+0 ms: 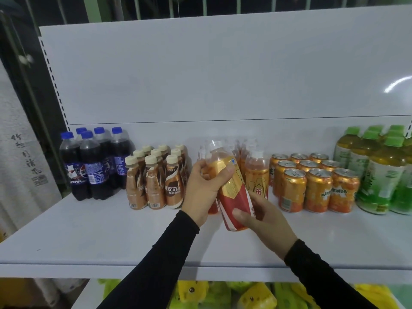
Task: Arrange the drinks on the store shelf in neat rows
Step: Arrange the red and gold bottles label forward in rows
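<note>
Bottle (231,192) in a red and gold wrapper hangs tilted above the shelf (111,237), cap end leaning away and to the left, held by both hands. The left hand (205,186) has its fingers (229,169) curled round the upper part; the right hand (263,217) grips the base, thumb across the red band. Just beyond the fingers stand more bottles of the same kind (256,172), and the step in hand looks like placing this one at the front of that group. The next move would call for turning it upright, label forward, and setting it down in line without knocking its neighbours. Left of the left hand stand coffee bottles (156,181) and cola bottles (93,163); right of the right hand, orange cans (312,184) and green tea bottles (379,170). The held bottle and hands hide the front of its group, so the gap there cannot be judged; the tea bottles are cut off at the edge.
</note>
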Demonstrator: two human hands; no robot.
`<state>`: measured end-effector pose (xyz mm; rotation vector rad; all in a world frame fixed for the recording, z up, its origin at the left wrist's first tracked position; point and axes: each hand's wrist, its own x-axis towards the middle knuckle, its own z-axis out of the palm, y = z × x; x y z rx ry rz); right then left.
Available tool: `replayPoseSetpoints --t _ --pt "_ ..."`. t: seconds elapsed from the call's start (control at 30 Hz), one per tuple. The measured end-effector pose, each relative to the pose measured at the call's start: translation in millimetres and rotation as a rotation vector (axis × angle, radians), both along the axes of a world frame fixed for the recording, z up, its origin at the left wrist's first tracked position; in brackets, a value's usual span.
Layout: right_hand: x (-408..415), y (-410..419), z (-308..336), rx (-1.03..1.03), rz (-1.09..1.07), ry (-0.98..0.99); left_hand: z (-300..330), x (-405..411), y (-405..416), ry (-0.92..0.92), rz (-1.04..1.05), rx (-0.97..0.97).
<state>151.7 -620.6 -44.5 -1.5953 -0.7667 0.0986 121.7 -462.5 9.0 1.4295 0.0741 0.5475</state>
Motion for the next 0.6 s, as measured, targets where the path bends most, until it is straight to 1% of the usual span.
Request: replayPoseSetpoints --t 0.1,0.23,0.3,0.37,0.43,0.47,0.57,0.6 --pt "-0.4 -2.6 -4.1 0.140 0.088 0.166 1.4 -1.0 1.0 -0.013 -0.061 -0.002" --pt "-2.7 -3.8 -3.5 0.295 0.240 0.494 4.7 -4.0 6.2 0.055 -0.206 -0.106" --pt "-3.1 -1.7 -3.1 0.341 0.281 0.585 3.1 -3.8 6.9 0.094 -0.270 -0.165" --pt "-3.2 -0.6 -3.1 0.363 0.280 0.637 2.6 -3.8 7.1 0.092 -0.275 -0.175" --pt "-2.9 -1.7 -1.7 0.310 0.220 0.599 2.7 -3.3 6.8 0.073 -0.235 -0.180" --pt "-2.4 -2.4 -1.0 0.240 0.169 0.523 3.2 -3.0 6.2 0.063 -0.204 -0.177" --pt "-4.2 -1.9 2.7 -0.011 0.044 0.187 2.9 -0.3 4.0 0.035 -0.108 -0.126" --pt "-4.7 -1.0 2.6 -0.052 0.009 0.120 2.4 0.4 3.1 0.025 -0.087 -0.103"
